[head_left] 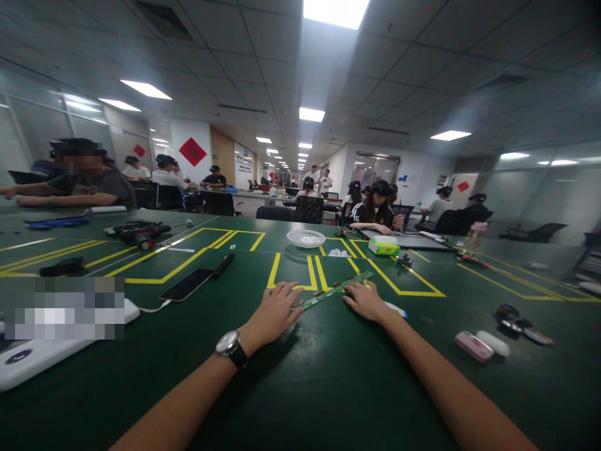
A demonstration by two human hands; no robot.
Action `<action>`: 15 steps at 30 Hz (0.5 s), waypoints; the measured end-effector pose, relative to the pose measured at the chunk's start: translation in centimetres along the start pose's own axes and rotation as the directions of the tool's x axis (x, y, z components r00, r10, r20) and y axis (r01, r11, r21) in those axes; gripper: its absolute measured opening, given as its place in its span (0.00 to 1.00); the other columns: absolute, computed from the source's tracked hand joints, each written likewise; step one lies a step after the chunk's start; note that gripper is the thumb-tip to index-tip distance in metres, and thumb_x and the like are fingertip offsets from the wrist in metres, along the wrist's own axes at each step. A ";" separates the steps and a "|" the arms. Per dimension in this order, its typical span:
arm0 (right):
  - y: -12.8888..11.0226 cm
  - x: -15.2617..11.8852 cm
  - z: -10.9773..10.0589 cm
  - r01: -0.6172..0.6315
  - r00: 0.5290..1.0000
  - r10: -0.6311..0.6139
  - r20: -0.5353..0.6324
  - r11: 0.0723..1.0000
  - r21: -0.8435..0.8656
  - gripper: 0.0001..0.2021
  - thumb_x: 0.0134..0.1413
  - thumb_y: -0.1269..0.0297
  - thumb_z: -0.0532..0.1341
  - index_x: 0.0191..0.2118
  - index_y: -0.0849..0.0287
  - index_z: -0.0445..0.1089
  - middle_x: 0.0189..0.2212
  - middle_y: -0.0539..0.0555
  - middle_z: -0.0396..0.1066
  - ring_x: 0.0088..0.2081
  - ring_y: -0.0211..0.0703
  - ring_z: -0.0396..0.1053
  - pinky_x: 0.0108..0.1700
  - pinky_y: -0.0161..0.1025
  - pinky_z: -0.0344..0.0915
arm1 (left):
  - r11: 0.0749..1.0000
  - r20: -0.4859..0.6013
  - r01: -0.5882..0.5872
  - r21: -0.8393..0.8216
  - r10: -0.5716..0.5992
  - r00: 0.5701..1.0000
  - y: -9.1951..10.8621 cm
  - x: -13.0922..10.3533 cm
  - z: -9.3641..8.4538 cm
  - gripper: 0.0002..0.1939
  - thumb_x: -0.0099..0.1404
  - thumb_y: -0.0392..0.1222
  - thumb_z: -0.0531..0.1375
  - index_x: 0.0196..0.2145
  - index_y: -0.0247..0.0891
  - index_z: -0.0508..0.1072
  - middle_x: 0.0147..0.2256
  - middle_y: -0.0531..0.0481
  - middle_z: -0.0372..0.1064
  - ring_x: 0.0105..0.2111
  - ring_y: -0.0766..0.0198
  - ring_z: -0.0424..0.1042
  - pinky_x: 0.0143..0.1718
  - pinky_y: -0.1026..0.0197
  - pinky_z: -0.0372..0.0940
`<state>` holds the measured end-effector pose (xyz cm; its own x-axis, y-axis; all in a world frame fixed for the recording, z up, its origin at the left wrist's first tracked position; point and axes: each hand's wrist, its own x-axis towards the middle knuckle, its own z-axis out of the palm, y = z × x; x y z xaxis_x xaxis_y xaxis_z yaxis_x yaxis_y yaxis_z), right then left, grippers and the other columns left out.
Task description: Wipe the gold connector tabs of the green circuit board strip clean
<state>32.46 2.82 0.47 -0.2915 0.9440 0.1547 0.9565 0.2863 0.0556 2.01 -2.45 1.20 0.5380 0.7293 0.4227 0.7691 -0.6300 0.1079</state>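
A long, narrow green circuit board [335,290] slants up to the right between my two hands, just above or on the green table. My left hand [275,313], with a watch [228,342] on its wrist, has its thumb and fingers closed around the board's left end. Near the right end, the fingers of my right hand [366,302] are bent against the board and grip it; part of their contact is hidden. Beside my right hand lies a small white and blue piece [397,309], partly covered by the wrist.
Yellow tape lines mark the green table [300,394]. Beyond my hands stands a clear round dish [306,238]. To the left lie a phone [186,285] and a white device [56,357]; to the right, a pink case [473,346] and a green box [384,245]. A person sits across.
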 end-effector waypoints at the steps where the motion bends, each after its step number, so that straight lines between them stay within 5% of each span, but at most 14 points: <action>1: -1.2 -0.1 -0.1 0.090 0.996 -0.089 -0.014 0.995 0.036 0.21 0.61 0.55 0.49 0.55 0.57 0.64 0.56 0.61 0.64 0.57 0.51 0.59 0.60 0.57 0.40 | 1.000 -0.012 0.005 0.002 -0.005 1.000 -0.1 0.1 -0.1 0.21 0.70 0.48 0.50 0.59 0.45 0.58 0.59 0.45 0.55 0.58 0.53 0.53 0.53 0.50 0.53; 6: -8.3 -1.8 -1.5 0.500 0.866 -0.485 -0.121 0.839 0.216 0.20 0.61 0.58 0.53 0.56 0.58 0.62 0.57 0.61 0.61 0.59 0.48 0.56 0.59 0.50 0.49 | 1.000 -0.020 0.019 0.010 -0.018 1.000 -0.5 0.1 -0.3 0.21 0.70 0.48 0.50 0.59 0.45 0.58 0.59 0.45 0.56 0.58 0.54 0.53 0.53 0.50 0.53; 9: -11.7 -3.2 -2.5 0.643 0.764 -0.626 -0.156 0.715 0.275 0.20 0.60 0.60 0.55 0.57 0.59 0.61 0.57 0.60 0.61 0.58 0.46 0.57 0.60 0.45 0.50 | 1.000 0.086 -0.014 -0.026 0.016 0.996 -0.9 -0.2 -0.2 0.21 0.71 0.49 0.47 0.60 0.46 0.57 0.59 0.45 0.55 0.59 0.54 0.52 0.54 0.50 0.52; 12: -13.0 -4.0 -3.0 0.698 0.710 -0.685 -0.164 0.652 0.297 0.19 0.58 0.61 0.57 0.54 0.61 0.63 0.54 0.60 0.64 0.56 0.47 0.59 0.60 0.44 0.51 | 0.991 0.282 -0.052 -0.122 0.084 0.956 -1.5 -0.5 -0.3 0.21 0.73 0.51 0.41 0.59 0.47 0.60 0.59 0.47 0.57 0.58 0.55 0.55 0.53 0.50 0.54; 15: -12.4 -3.7 -3.1 0.719 0.686 -0.709 -0.161 0.629 0.295 0.19 0.58 0.63 0.56 0.55 0.60 0.64 0.54 0.59 0.64 0.55 0.46 0.60 0.58 0.43 0.54 | 0.983 0.352 -0.034 -0.181 0.097 0.931 -2.0 -0.6 -0.5 0.22 0.73 0.53 0.40 0.59 0.49 0.59 0.59 0.47 0.57 0.58 0.55 0.56 0.53 0.49 0.55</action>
<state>21.68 -4.75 2.21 -0.8798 0.4184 0.2256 0.3945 0.9075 -0.1443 -0.04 -1.80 1.21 0.6968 0.7120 0.0868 0.6755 -0.6921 0.2546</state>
